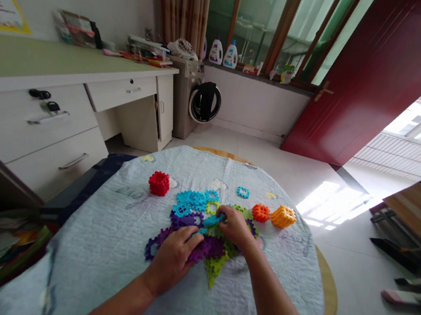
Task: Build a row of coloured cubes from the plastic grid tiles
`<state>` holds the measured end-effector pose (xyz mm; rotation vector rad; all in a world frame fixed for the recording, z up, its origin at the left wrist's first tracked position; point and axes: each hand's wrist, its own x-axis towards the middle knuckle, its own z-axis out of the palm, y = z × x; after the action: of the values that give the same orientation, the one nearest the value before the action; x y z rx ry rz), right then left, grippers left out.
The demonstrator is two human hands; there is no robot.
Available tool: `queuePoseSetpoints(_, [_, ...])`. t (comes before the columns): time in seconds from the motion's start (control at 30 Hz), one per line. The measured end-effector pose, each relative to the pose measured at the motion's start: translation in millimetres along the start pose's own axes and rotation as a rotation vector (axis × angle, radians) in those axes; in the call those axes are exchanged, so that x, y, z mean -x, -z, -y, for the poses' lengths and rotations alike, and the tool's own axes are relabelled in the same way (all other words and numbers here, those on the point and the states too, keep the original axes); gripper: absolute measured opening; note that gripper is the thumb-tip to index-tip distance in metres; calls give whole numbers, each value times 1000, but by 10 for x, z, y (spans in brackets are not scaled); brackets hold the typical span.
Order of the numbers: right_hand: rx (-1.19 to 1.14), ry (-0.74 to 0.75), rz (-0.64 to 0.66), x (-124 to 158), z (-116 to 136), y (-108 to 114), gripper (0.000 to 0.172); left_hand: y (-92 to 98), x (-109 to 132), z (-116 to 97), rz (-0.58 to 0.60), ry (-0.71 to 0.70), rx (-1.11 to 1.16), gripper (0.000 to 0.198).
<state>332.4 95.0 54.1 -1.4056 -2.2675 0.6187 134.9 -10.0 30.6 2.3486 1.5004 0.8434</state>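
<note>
My right hand (pixel 235 227) pinches light blue interlocking toy pieces (pixel 212 221) above a loose pile on the table. My left hand (pixel 174 251) is closed at the near end of the same blue pieces, its thumb and fingertips together there. Under and around both hands lie purple interlocking pieces (pixel 214 246) and green ones (pixel 216 268). More light blue pieces (pixel 191 199) sit just beyond my left hand. A red cube of such pieces (pixel 159 184) stands to the far left. To the right are an orange block (pixel 261 213) and a yellow-orange cube (pixel 283 217).
A pale blue cloth (pixel 105 247) covers the round table. One blue square piece (pixel 243 192) lies apart near the back. Beyond are a desk with drawers (pixel 54 138), a washing machine (pixel 186 96) with its door open, and a red door (pixel 342 77).
</note>
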Motion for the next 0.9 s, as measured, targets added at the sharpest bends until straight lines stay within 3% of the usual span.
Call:
queuePoseSetpoints(0.13, [-244,-97,-101,88,-172,164,29,151,-107,111,-209,154,156,20])
queuePoseSetpoints(0.27, [-389,47,-47,134,-280,346,35,340,-264,220,-256,321,182,27])
queuePoseSetpoints(0.37, [-365,-6,-24,37,-324,440,29,422,-424,307,-200,389,130,31])
queuePoseSetpoints(0.53, [125,-319,-115,-430,-425,464,32,346,-752,473,-53,371,-119,39])
queuePoseSetpoints(0.63, [222,-375,-97,-707,-518,383,45,231,-926,537,74,346,-273,61])
queuePoseSetpoints(0.73, [292,-431,-42,-845,-590,251,55,136,-1063,564,250,438,-307,86])
queuePoseSetpoints(0.8, [330,-459,-7,-864,-599,159,52,102,-1139,571,335,475,-281,96])
queuePoseSetpoints(0.9, [369,-446,18,-826,-550,58,42,88,-1222,579,373,462,-255,97])
